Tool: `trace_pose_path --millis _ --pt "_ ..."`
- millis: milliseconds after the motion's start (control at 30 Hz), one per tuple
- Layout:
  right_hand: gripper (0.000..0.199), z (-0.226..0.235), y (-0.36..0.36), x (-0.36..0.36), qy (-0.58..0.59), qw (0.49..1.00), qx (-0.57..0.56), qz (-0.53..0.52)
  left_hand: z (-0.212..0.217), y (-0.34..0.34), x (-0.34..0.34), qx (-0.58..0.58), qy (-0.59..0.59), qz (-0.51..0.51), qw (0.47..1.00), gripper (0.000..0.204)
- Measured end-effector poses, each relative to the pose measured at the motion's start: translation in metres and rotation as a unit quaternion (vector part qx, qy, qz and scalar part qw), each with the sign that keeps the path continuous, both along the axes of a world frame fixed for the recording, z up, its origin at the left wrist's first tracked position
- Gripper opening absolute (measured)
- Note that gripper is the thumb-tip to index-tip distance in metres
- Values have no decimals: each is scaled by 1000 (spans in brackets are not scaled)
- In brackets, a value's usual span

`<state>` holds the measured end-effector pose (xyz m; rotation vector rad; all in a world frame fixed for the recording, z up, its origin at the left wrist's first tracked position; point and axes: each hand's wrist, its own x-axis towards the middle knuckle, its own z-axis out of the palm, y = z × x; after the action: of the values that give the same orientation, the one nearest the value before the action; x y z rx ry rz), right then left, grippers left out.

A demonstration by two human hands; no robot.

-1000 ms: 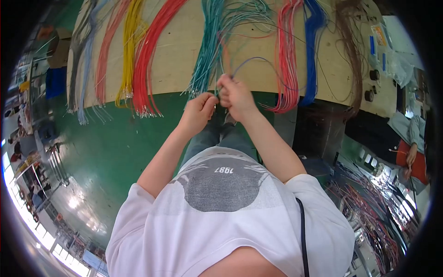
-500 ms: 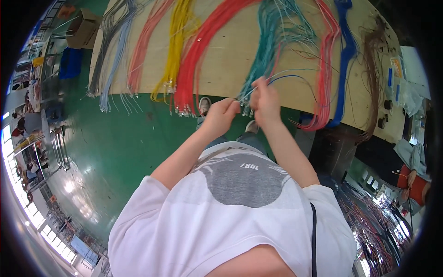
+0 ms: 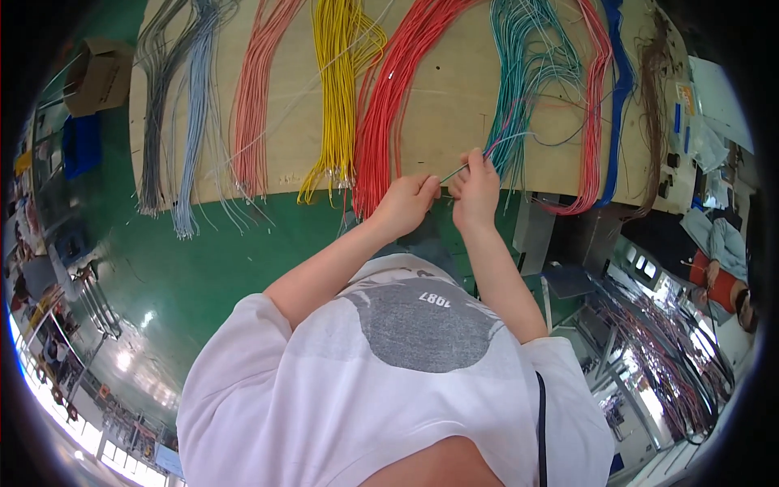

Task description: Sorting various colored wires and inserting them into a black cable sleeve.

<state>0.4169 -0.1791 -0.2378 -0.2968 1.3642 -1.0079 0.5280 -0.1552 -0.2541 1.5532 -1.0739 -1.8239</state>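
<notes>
Presently in your left hand (image 3: 406, 203): a green strand (image 3: 452, 173), pinched between thumb and finger, left of the teal bundle (image 3: 510, 89).
Your right hand (image 3: 477, 199): fingers closed on the same strand, just beside the teal bundle's lower end; the paired pinch likely serves to hold the short span straight.
Loose pale wire (image 3: 519, 135): arcs right from near your right hand, over the teal bundle's lower part; whether gripped, cannot tell.
Red bundle (image 3: 398, 105), yellow bundle (image 3: 334, 89): left of the teal bundle, lower ends at or over the bench (image 3: 294, 154) edge, perhaps so tips stay reachable.
Blue bundle (image 3: 623, 81): right of the teal bundle, laid apart, likely so colours stay sorted.
</notes>
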Motion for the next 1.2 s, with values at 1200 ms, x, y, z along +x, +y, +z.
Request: trace_pose_path --millis 1200 --pt "24 -58 -23 19 56 994 35 91 -61 -112 112 -218 -404 99 883 16"
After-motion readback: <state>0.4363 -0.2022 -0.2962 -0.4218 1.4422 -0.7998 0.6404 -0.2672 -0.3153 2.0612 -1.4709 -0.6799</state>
